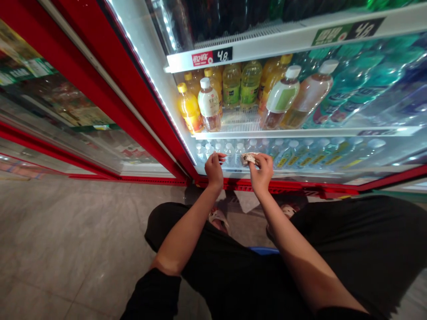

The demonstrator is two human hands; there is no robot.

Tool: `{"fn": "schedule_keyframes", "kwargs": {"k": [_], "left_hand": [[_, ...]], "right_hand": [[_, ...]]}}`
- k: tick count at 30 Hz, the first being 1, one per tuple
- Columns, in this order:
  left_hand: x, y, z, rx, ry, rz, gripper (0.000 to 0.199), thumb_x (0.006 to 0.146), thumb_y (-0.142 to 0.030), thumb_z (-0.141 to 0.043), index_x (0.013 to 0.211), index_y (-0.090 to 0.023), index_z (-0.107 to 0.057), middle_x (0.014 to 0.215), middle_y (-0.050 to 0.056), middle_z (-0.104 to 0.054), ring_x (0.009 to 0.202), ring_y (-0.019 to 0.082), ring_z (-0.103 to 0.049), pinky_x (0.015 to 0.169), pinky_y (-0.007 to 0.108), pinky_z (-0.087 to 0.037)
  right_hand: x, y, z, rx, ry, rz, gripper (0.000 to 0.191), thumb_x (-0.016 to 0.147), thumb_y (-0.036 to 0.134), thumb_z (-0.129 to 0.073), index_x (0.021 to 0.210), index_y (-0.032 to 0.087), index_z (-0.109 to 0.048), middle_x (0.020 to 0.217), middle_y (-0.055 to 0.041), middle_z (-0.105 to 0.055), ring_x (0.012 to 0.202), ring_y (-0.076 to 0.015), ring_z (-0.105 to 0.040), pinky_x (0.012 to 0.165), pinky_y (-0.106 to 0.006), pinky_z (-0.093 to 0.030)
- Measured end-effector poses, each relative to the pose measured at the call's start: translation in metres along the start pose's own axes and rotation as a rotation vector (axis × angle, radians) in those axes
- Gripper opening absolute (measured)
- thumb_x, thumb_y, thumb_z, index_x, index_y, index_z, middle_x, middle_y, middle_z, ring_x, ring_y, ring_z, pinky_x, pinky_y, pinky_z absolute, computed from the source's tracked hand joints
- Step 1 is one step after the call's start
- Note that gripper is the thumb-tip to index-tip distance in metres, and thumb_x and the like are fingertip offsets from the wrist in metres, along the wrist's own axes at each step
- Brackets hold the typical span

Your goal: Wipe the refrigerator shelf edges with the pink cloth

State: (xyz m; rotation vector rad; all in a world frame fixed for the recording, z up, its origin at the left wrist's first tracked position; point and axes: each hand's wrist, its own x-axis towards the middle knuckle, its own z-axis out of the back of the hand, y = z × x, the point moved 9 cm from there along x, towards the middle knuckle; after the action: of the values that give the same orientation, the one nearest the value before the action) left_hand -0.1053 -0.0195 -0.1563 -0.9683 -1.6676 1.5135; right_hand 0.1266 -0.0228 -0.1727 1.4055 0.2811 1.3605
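My right hand (262, 172) grips a crumpled whitish cloth (248, 158) with dark marks, pinched between thumb and fingers. It is in front of the bottom shelf of a lit drinks fridge. To its left, my left hand (214, 171) hovers before the same shelf, its fingers loosely curled and slightly apart with nothing visible in them. Small clear bottles (228, 151) with white caps stand in a row behind both hands. Above them, the middle shelf (233, 133) carries a yellow juice bottle (190, 109) and a white-capped tea bottle (209, 106).
Green-labelled bottles (251, 84) and teal bottles (353, 89) fill more of the middle shelf. A red door frame (133, 102) borders the fridge on the left. Below runs a red base strip (283, 186), above the grey tiled floor (83, 226). A blue edge (265, 250) shows between my legs.
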Motion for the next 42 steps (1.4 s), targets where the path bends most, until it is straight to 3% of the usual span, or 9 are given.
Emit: {"fn": "schedule_keyframes", "kwargs": {"k": [7, 12, 15, 19, 24, 27, 34, 42], "left_hand": [[-0.002, 0.004, -0.014, 0.037, 0.086, -0.023, 0.047, 0.108, -0.047, -0.053, 0.073, -0.023, -0.073, 0.079, 0.003, -0.077, 0.071, 0.017, -0.069, 0.074, 0.029, -0.050], [-0.007, -0.007, -0.020, 0.072, 0.158, -0.136, 0.033, 0.106, -0.040, -0.059, 0.084, -0.025, -0.079, 0.096, 0.005, -0.082, 0.095, 0.021, -0.076, 0.094, 0.033, -0.055], [-0.017, -0.023, -0.026, 0.185, 0.238, -0.350, 0.021, 0.105, -0.036, -0.062, 0.098, -0.027, -0.080, 0.108, 0.007, -0.082, 0.109, 0.023, -0.075, 0.106, 0.039, -0.055], [-0.041, -0.039, -0.043, 0.503, 0.369, -0.720, 0.028, 0.107, -0.024, -0.053, 0.123, -0.027, -0.076, 0.122, 0.009, -0.080, 0.120, 0.023, -0.073, 0.111, 0.043, -0.056], [-0.058, -0.037, -0.056, 0.730, 0.484, -0.920, 0.039, 0.104, -0.014, -0.053, 0.135, -0.026, -0.073, 0.136, 0.010, -0.076, 0.134, 0.024, -0.068, 0.118, 0.045, -0.053], [-0.062, -0.034, -0.058, 0.773, 0.540, -0.977, 0.043, 0.102, -0.012, -0.053, 0.138, -0.026, -0.071, 0.140, 0.010, -0.074, 0.137, 0.024, -0.066, 0.120, 0.047, -0.052], [-0.063, -0.030, -0.062, 0.831, 0.602, -1.041, 0.042, 0.102, -0.013, -0.053, 0.138, -0.023, -0.072, 0.139, 0.011, -0.075, 0.137, 0.026, -0.066, 0.118, 0.048, -0.053], [-0.071, -0.027, -0.067, 0.861, 0.675, -1.070, 0.042, 0.102, -0.012, -0.052, 0.138, -0.020, -0.072, 0.138, 0.014, -0.075, 0.138, 0.027, -0.066, 0.118, 0.050, -0.053]], "right_hand": [[0.003, 0.007, -0.005, 0.021, 0.063, 0.031, 0.021, 0.096, 0.031, -0.063, 0.109, 0.025, -0.079, 0.112, -0.0092, -0.067, 0.108, -0.0249, -0.067, 0.095, -0.045, -0.062], [0.008, -0.009, 0.014, -0.001, -0.022, -0.026, 0.022, 0.094, 0.031, -0.064, 0.110, 0.024, -0.077, 0.113, -0.0094, -0.066, 0.105, -0.0248, -0.067, 0.090, -0.045, -0.063], [0.013, -0.010, 0.019, 0.001, -0.045, -0.036, 0.023, 0.095, 0.031, -0.065, 0.114, 0.024, -0.077, 0.117, -0.0101, -0.065, 0.108, -0.0247, -0.066, 0.091, -0.044, -0.063], [0.009, -0.007, 0.010, 0.022, 0.017, -0.024, 0.022, 0.094, 0.031, -0.066, 0.111, 0.025, -0.079, 0.113, -0.0091, -0.068, 0.104, -0.0235, -0.068, 0.088, -0.041, -0.064], [0.008, -0.019, 0.025, 0.005, -0.063, -0.073, 0.023, 0.093, 0.030, -0.065, 0.110, 0.023, -0.078, 0.113, -0.0096, -0.066, 0.104, -0.0244, -0.067, 0.089, -0.043, -0.063], [0.013, -0.022, 0.035, -0.002, -0.117, -0.083, 0.023, 0.093, 0.031, -0.066, 0.112, 0.023, -0.077, 0.116, -0.0102, -0.065, 0.107, -0.0253, -0.067, 0.092, -0.045, -0.063], [0.009, -0.022, 0.033, 0.023, -0.086, -0.061, 0.024, 0.092, 0.032, -0.067, 0.111, 0.025, -0.079, 0.117, -0.0098, -0.065, 0.109, -0.0252, -0.067, 0.094, -0.045, -0.063], [0.014, -0.037, 0.053, 0.003, -0.179, -0.120, 0.027, 0.092, 0.031, -0.066, 0.114, 0.022, -0.077, 0.119, -0.0123, -0.063, 0.112, -0.0271, -0.066, 0.093, -0.047, -0.062]]}}
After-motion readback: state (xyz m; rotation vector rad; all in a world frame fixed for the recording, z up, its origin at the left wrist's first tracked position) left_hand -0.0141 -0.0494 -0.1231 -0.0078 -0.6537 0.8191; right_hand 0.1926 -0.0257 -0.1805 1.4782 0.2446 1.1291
